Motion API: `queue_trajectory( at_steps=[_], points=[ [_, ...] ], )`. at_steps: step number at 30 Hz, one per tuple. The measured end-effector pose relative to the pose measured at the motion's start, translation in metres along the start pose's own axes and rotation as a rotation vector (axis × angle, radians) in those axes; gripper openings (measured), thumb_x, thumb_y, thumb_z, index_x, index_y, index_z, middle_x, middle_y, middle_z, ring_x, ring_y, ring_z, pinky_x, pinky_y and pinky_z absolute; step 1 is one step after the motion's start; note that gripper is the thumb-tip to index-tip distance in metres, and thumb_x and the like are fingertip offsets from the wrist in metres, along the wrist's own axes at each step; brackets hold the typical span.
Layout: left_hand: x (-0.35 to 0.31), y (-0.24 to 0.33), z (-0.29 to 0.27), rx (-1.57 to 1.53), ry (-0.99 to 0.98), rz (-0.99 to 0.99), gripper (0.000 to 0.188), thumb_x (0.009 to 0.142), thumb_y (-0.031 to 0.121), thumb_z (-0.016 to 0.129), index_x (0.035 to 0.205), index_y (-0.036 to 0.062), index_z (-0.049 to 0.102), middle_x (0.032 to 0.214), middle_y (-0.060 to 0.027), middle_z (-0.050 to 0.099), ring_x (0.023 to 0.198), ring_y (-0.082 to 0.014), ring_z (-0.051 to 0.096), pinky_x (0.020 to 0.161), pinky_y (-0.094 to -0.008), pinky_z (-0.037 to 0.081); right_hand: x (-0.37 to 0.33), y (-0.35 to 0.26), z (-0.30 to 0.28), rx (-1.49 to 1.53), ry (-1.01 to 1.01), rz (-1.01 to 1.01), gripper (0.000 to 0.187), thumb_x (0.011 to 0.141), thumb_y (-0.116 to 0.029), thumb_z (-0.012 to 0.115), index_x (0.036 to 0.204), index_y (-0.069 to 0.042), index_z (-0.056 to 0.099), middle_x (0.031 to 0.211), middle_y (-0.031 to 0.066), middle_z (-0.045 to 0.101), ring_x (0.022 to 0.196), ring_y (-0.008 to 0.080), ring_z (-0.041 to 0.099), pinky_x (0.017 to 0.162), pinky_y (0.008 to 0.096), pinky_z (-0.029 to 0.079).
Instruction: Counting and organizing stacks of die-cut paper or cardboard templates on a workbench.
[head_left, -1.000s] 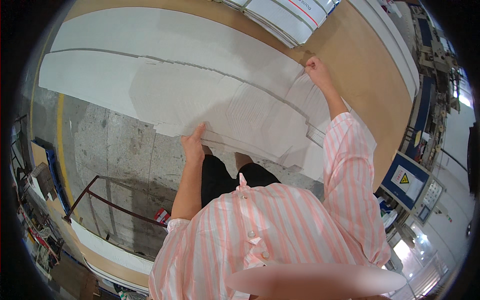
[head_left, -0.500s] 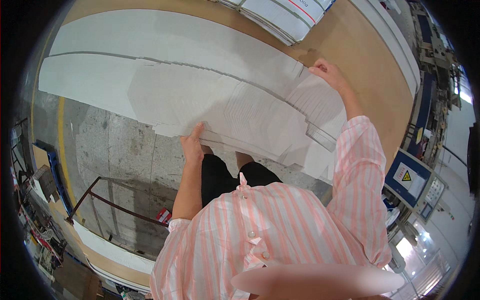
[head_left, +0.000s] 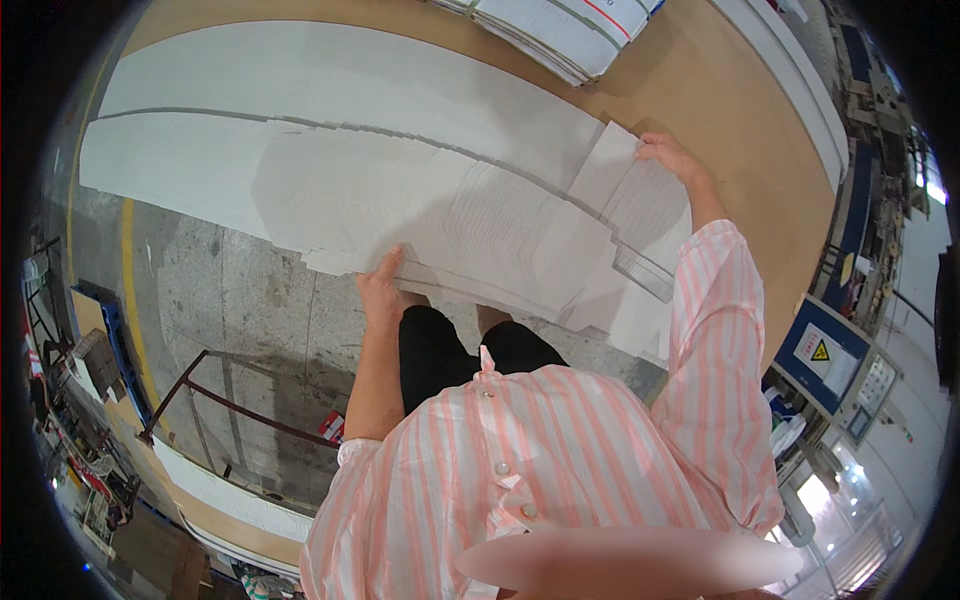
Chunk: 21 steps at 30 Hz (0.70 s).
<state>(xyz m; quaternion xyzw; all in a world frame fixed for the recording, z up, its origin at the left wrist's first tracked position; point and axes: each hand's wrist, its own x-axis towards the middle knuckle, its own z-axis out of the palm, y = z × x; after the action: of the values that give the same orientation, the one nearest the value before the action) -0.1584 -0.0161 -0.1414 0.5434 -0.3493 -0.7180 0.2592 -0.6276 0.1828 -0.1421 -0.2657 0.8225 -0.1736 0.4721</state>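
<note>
Overlapping white cardboard sheets (head_left: 400, 190) fan out in a long, stepped row across the table in front of me. My left hand (head_left: 380, 285) grips their near edge, thumb on top and the other fingers hidden underneath. At the right end of the row, my right hand (head_left: 672, 158) pinches the far right edge of a pale sheet (head_left: 605, 165). Its fingertips curl over that edge. Behind the fanned row lies another long white sheet (head_left: 350, 75), with a dark gap line between the two.
A strapped stack of printed white sheets (head_left: 555, 35) sits at the far edge on the brown tabletop (head_left: 740, 150). To the right stands a blue control panel (head_left: 825, 355) with a warning sign. A dark metal rail frame (head_left: 250, 410) stands on the concrete floor (head_left: 255, 290) at left.
At the right end, a pale sheet's straight edge and corner now show left of my right hand, which has shifted slightly right and down. My left hand keeps its hold on the near edge.
</note>
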Motion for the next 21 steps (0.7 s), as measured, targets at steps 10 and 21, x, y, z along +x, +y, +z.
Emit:
queue_trajectory(
  at_steps=[10, 21],
  points=[
    [0.003, -0.005, -0.008, 0.174, -0.030, -0.025, 0.029, 0.078, 0.013, 0.065, 0.101, -0.0035, 0.059, 0.098, -0.0058, 0.060, 0.089, -0.0159, 0.053, 0.081, -0.0293, 0.040, 0.007, 0.014, 0.003, -0.165, 0.059, -0.064, 0.030, 0.071, -0.026, 0.062, 0.086, -0.001, 0.054, 0.084, 0.0089, 0.055, 0.083, 0.0195, 0.049, 0.073, 0.0313, 0.039],
    [0.006, -0.006, -0.007, 0.107, -0.058, 0.023, 0.028, 0.077, 0.014, 0.065, 0.101, -0.0006, 0.060, 0.097, -0.0048, 0.060, 0.087, -0.0147, 0.052, 0.081, -0.0288, 0.039, 0.016, 0.015, 0.001, -0.294, -0.024, -0.042, 0.026, 0.070, -0.020, 0.062, 0.085, -0.002, 0.053, 0.088, 0.0098, 0.058, 0.084, 0.0210, 0.051, 0.076, 0.0341, 0.040]
  ],
)
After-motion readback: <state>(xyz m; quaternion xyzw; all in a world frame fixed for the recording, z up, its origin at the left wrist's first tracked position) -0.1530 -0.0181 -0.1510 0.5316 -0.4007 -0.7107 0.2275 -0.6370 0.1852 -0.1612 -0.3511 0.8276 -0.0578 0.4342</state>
